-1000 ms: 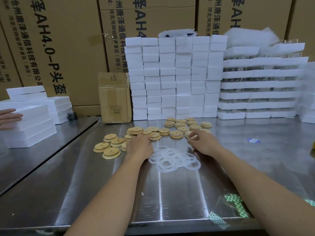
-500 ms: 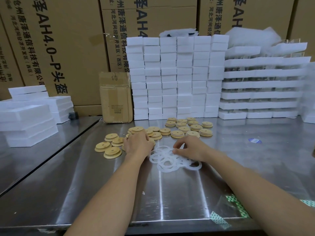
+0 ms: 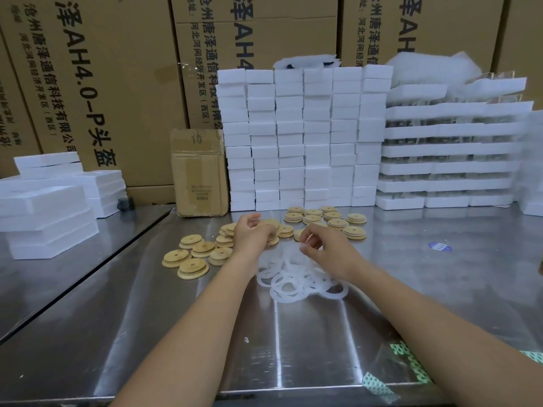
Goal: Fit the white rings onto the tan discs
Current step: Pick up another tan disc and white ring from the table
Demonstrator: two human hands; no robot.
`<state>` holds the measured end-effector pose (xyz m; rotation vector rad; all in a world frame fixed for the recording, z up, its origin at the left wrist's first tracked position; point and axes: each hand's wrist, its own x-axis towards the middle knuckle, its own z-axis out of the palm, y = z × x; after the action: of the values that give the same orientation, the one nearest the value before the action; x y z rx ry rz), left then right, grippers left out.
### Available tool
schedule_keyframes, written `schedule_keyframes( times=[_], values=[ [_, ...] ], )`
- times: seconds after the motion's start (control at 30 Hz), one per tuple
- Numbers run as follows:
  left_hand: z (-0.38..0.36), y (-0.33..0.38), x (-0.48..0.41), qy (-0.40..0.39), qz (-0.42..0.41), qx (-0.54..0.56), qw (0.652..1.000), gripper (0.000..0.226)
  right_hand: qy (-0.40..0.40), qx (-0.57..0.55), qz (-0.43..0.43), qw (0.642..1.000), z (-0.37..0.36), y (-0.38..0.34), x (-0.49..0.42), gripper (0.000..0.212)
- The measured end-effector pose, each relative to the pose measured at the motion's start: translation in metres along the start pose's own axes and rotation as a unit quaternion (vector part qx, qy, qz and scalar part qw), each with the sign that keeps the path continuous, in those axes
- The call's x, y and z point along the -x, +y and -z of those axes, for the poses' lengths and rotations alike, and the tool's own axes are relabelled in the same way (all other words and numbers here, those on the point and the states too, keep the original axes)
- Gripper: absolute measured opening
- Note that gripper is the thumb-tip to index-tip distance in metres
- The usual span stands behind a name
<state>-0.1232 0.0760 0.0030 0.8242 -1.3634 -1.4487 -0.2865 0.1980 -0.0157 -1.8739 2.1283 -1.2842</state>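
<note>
The big cartons [image 3: 97, 69] behind the counter's [image 3: 293, 333] far edge read "AH4.0-P头盔" and "沧州唐泽通信科技有限公司". The small carton [image 3: 199, 177] on that edge bears a handwritten "10".

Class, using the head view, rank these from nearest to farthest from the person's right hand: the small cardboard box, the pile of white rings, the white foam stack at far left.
1. pile of white rings: just below the right hand, nearer the camera.
2. small cardboard box: back left, beside the stacked white blocks.
3. white foam stack: far left, on the adjoining table.
</note>
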Motion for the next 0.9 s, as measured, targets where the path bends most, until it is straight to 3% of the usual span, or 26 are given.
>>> schedule_keyframes(
  times=[0.1,0.27,0.5,0.7,0.9],
  values=[
    [-0.002,0.000,0.001,-0.019,0.022,0.030,0.999,0.050,0.019,-0.001,0.009,1.000,0.001,-0.002,0.000,0.016],
    [-0.008,-0.006,-0.005,-0.020,0.046,0.026,0.998,0.009,0.061,0.006,0.032,0.998,0.004,-0.007,0.000,0.015],
    [-0.009,-0.013,-0.003,-0.025,0.004,-0.034,0.999,0.013,0.082,-0.035,0.028,0.996,0.005,-0.011,-0.001,0.017],
    [-0.006,-0.009,0.000,-0.025,0.009,0.005,1.000,0.049,0.084,-0.048,0.024,0.995,0.005,-0.013,0.000,0.014],
    [-0.010,-0.001,0.016,-0.134,0.033,-0.005,0.990,0.028,0.089,-0.108,0.000,0.990,0.007,-0.016,-0.001,0.010]
  ],
)
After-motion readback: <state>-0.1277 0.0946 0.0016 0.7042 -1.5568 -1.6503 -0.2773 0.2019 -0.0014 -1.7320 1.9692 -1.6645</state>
